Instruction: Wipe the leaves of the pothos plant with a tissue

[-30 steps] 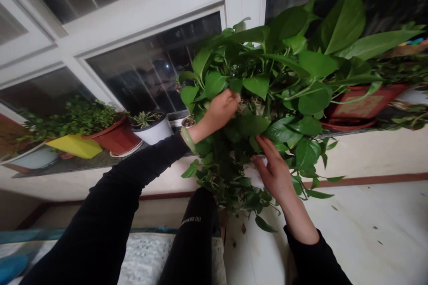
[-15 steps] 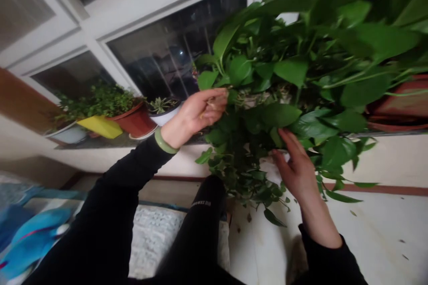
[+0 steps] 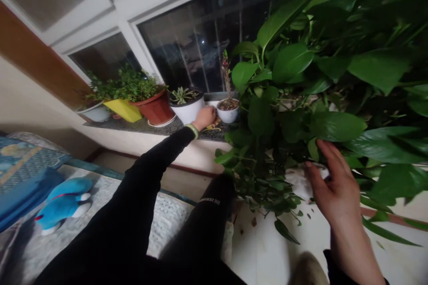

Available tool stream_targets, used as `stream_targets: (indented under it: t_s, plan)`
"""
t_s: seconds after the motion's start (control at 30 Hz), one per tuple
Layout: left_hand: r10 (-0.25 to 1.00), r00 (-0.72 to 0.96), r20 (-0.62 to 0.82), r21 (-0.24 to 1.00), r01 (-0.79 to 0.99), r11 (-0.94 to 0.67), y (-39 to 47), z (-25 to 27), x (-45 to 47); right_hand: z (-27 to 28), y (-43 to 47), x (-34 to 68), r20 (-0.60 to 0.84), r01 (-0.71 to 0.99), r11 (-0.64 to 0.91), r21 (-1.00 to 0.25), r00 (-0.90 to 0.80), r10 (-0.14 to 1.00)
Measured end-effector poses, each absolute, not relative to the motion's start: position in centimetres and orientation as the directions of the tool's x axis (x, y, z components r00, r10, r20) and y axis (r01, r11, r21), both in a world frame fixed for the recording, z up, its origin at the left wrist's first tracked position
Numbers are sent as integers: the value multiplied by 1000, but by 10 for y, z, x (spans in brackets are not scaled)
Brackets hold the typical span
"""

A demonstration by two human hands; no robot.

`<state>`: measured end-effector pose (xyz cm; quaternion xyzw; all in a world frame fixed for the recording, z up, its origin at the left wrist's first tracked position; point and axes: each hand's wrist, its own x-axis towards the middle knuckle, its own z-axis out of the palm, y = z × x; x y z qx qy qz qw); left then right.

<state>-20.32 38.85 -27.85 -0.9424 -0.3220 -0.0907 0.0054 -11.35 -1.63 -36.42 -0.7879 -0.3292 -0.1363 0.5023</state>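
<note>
My left hand (image 3: 204, 118), with a green bangle at the wrist, reaches to the window sill between a white pot with a succulent (image 3: 189, 106) and a small white pot with a thin-stemmed plant (image 3: 228, 110). Its fingers are curled, their tips hidden, beside yellow-brown dried leaves (image 3: 214, 125) on the stone. My right hand (image 3: 337, 182) is at the big leafy vine (image 3: 294, 62), thumb and fingers apart. Its fingertips are at a small green leaf (image 3: 313, 149); the thumb is near a whitish object (image 3: 301, 182) under the foliage, whose kind I cannot make out.
Farther left on the sill stand a terracotta-coloured pot (image 3: 154, 107), a yellow planter (image 3: 125, 110) and a pale pot (image 3: 96, 112). A blue plush toy (image 3: 68, 200) lies on the patterned bedding at left. Fallen leaves (image 3: 254, 221) dot the floor.
My left hand has left the vine's edge and gone left and down to the sill between the two white pots. My right hand stays at the vine. The view has shifted left.
</note>
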Motion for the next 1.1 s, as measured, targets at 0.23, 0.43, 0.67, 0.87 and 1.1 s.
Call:
stream_targets:
  t_s: [0.23,0.43,0.67,0.87,1.1]
  plan:
    - [577,812,88,-80,583,-808,388,-256,-194,-365,-17,-114,534,641,-225,-734,749,393]
    - [522,825,215,-130,554,-822,381,-236,-199,-364,-15,-114,575,676,-218,-704,722,385]
    - [308,739,599,-27,403,-915,344,-216,-221,-371,-11,-110,621,704,-183,-687,699,355]
    - [-252,750,612,-75,-262,-962,242,-190,-221,-369,-7,-111,638,712,-130,-690,684,353]
    - [-513,786,345,-124,-504,-855,162,-155,-126,-363,-8,-116,640,730,-93,-677,647,415]
